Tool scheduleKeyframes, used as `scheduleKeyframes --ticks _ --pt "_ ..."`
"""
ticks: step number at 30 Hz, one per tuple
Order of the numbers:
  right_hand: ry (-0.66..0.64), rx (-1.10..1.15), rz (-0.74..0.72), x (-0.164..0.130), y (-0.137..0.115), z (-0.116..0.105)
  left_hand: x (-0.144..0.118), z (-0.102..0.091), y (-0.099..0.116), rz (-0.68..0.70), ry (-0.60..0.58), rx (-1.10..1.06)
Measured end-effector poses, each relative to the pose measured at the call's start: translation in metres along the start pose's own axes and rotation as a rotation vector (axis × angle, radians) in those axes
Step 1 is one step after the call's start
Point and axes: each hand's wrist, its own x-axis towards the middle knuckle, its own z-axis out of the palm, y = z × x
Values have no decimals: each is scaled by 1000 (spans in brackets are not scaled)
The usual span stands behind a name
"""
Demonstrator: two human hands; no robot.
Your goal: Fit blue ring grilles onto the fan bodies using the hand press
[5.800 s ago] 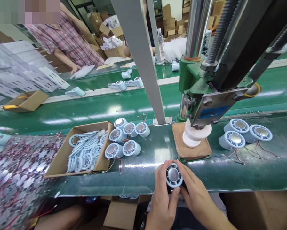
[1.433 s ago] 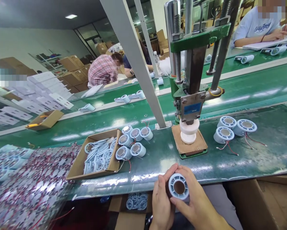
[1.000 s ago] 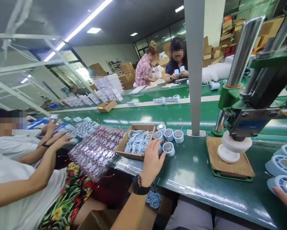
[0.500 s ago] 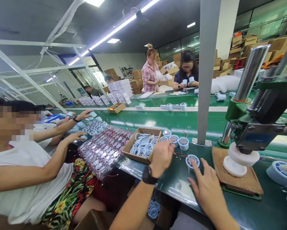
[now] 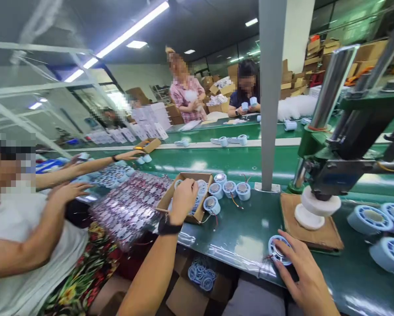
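Observation:
My left hand (image 5: 182, 198), with a dark band at its wrist, reaches into a cardboard box (image 5: 201, 214) of light-blue plastic rings (image 5: 201, 188). Its fingers are curled downward; what they pinch is hidden. Under the fingers of my right hand (image 5: 298, 267) sits a round light-blue housing (image 5: 280, 251) with a slotted rim and short wires, close to the bench's front edge. The thumb lies along its near side. Beside the box stand several similar housings (image 5: 229, 189), some with loose wires; one (image 5: 211, 205) is right against the box's side.
A press (image 5: 335, 169) with a white round head stands over a brown board (image 5: 331, 237). More housings (image 5: 370, 219) lie to its right. A grey post (image 5: 269, 96) rises behind the bench. At left, a co-worker (image 5: 12, 228) sits by wired parts (image 5: 131, 204). Two people work across the conveyor (image 5: 190, 164).
My left hand has moved left from the housings into the ring box. A housing now shows beside the box. My right hand has drawn its housing rightward and nearer. The view has shifted.

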Motion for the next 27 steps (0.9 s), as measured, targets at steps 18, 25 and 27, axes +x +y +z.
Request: scheduleKeyframes --ticks 18,25,27 --pt "32 147 341 -19 -16 -4 -124 78 79 384 -273 -303" --pt "40 49 342 -17 -22 -6 -129 84 85 446 -242 -359" --pt "50 13 353 -19 -25 -5 -130 88 90 391 -188 -302"
